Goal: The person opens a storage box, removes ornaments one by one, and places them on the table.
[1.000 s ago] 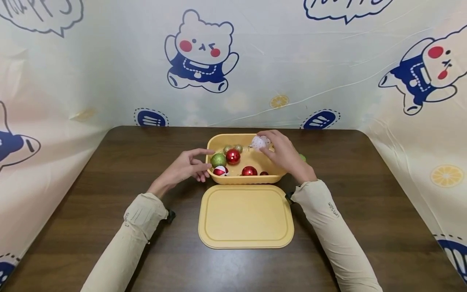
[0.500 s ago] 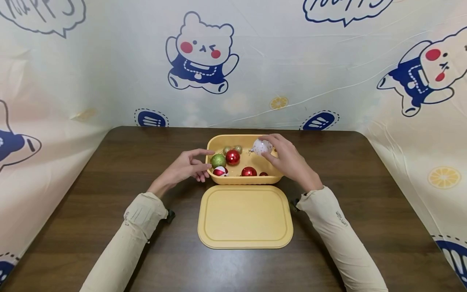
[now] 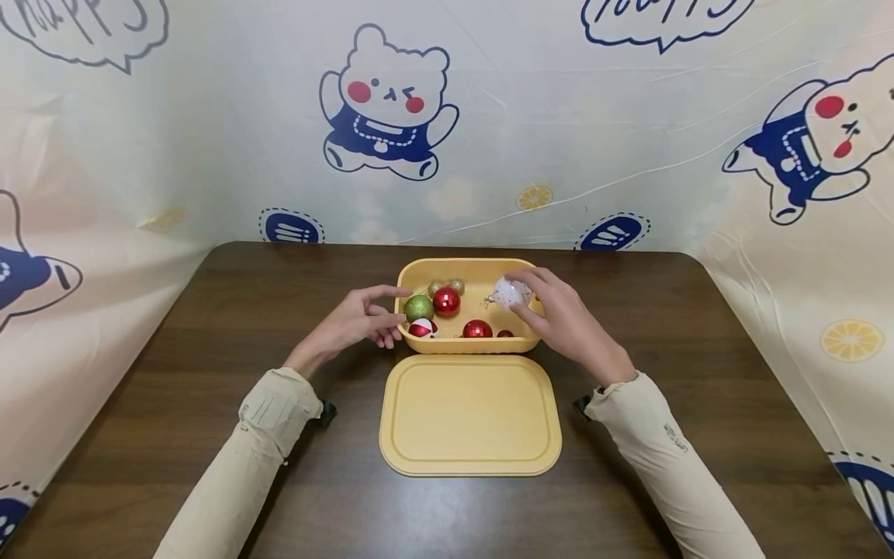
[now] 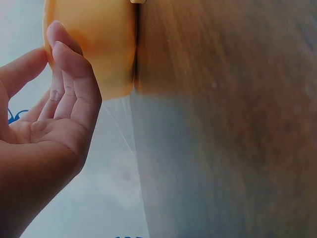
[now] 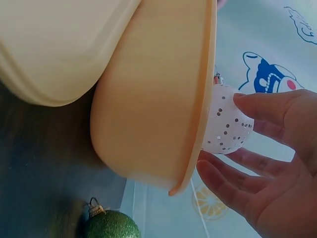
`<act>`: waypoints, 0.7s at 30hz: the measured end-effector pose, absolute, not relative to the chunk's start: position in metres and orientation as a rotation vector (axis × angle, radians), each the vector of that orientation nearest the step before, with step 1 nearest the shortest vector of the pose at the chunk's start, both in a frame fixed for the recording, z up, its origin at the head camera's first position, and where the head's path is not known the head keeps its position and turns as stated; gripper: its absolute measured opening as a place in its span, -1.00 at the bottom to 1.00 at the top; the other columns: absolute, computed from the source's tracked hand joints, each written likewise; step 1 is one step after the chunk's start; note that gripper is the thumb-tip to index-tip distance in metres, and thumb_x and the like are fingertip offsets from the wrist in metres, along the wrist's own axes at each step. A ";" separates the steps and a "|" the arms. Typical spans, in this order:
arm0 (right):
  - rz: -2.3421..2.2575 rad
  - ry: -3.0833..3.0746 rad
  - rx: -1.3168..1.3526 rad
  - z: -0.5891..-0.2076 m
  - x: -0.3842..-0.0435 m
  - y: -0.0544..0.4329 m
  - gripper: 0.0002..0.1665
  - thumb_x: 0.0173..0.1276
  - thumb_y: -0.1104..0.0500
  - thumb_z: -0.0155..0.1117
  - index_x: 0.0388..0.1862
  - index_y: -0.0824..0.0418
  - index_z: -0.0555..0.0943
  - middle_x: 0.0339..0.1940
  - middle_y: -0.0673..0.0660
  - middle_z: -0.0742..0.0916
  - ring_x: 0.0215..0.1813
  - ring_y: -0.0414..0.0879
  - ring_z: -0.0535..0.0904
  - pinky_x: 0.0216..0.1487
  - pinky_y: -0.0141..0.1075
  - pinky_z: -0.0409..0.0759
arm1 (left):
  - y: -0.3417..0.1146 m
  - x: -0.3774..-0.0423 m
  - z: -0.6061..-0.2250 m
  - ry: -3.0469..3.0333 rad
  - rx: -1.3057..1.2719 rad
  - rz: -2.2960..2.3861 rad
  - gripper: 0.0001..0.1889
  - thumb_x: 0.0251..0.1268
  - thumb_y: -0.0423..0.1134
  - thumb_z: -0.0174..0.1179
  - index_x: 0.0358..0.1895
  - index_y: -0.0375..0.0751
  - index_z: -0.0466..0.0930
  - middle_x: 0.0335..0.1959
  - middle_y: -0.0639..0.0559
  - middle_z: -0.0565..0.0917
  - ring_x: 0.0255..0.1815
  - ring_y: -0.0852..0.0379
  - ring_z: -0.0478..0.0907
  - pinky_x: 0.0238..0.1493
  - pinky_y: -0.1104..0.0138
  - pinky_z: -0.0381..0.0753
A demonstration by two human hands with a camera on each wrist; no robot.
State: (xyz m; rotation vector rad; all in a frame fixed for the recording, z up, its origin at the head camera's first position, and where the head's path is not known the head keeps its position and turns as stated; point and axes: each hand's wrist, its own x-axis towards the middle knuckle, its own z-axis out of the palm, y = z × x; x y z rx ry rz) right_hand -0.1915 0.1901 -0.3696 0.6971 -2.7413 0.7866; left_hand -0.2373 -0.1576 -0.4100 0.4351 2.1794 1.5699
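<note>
My right hand (image 3: 569, 318) pinches a white, silver-dotted Christmas bauble (image 3: 508, 293) over the right end of a yellow plastic box (image 3: 482, 268). In the right wrist view, the bauble (image 5: 228, 121) shows just above the rim, thumb on one side and fingers on the other. At the box's left end, my left hand (image 3: 352, 320) touches the rim with thumb and index finger spread apart; its other fingers bend loosely by the outer wall. Inside the box lie a green glitter bauble (image 3: 418, 307), red baubles (image 3: 446, 301), a red-and-white one (image 3: 421, 328) and small gold ones (image 3: 456, 286).
A flat yellow lid (image 3: 470, 415) lies on the dark wooden table (image 3: 209, 349), in front of the box. Another green glitter bauble (image 5: 111, 225) shows beyond the box in the right wrist view. A printed curtain (image 3: 489, 116) hangs behind the table.
My right hand has drawn slightly right and toward me, carrying the white bauble from the back of the box to over its right part. The left hand stays in place.
</note>
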 end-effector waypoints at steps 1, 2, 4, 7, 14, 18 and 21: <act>0.780 -2.737 0.698 -0.370 -0.190 0.191 -0.46 0.41 0.13 0.35 0.34 0.14 0.49 0.30 0.19 0.55 0.26 0.06 0.51 0.28 0.01 0.50 | -0.157 -0.237 -0.410 2.180 0.433 1.570 -0.45 0.39 -0.23 0.27 0.40 -0.16 0.38 -0.38 -0.26 0.73 -0.48 -0.08 0.66 -0.35 0.13 0.72; 0.777 -2.732 0.699 -0.370 -0.188 0.192 -0.46 0.40 0.13 0.35 0.34 0.14 0.49 0.30 0.19 0.55 0.26 0.06 0.51 0.28 0.02 0.50 | -0.157 -0.237 -0.410 2.180 0.433 1.568 -0.45 0.39 -0.23 0.27 0.40 -0.16 0.38 -0.38 -0.26 0.73 -0.48 -0.08 0.66 -0.35 0.12 0.72; 0.775 -2.720 0.703 -0.370 -0.186 0.194 -0.46 0.41 0.13 0.35 0.33 0.15 0.50 0.29 0.19 0.56 0.26 0.06 0.51 0.28 0.02 0.50 | -0.157 -0.237 -0.410 2.180 0.430 1.565 -0.46 0.39 -0.24 0.27 0.40 -0.15 0.39 -0.38 -0.28 0.73 -0.48 -0.09 0.66 -0.34 0.11 0.72; 0.773 -2.707 0.707 -0.371 -0.182 0.198 -0.46 0.41 0.13 0.34 0.33 0.16 0.50 0.28 0.19 0.56 0.24 0.06 0.52 0.27 0.03 0.51 | -0.156 -0.236 -0.410 2.183 0.424 1.560 -0.46 0.40 -0.24 0.26 0.40 -0.16 0.38 -0.37 -0.29 0.72 -0.47 -0.09 0.66 -0.32 0.10 0.72; 0.769 -2.666 0.689 -0.372 -0.174 0.212 -0.47 0.41 0.15 0.34 0.32 0.18 0.51 0.27 0.20 0.57 0.23 0.08 0.54 0.23 0.06 0.53 | -0.156 -0.237 -0.410 2.180 0.425 1.558 -0.44 0.39 -0.21 0.27 0.41 -0.17 0.37 -0.36 -0.30 0.72 -0.46 -0.09 0.66 -0.32 0.13 0.72; 0.765 -2.662 0.623 -0.369 -0.170 0.222 -0.48 0.38 0.14 0.37 0.29 0.18 0.53 0.24 0.19 0.57 0.17 0.06 0.54 0.17 0.05 0.57 | -0.156 -0.237 -0.410 2.183 0.425 1.558 -0.43 0.39 -0.20 0.28 0.41 -0.18 0.37 -0.37 -0.29 0.72 -0.47 -0.08 0.66 -0.32 0.13 0.72; 0.759 -2.664 0.570 -0.366 -0.169 0.229 -0.48 0.36 0.13 0.40 0.27 0.17 0.53 0.21 0.20 0.57 0.13 0.05 0.54 0.12 0.04 0.60 | -0.157 -0.236 -0.408 2.192 0.418 1.554 -0.45 0.40 -0.22 0.27 0.40 -0.17 0.38 -0.37 -0.28 0.72 -0.47 -0.07 0.66 -0.32 0.13 0.72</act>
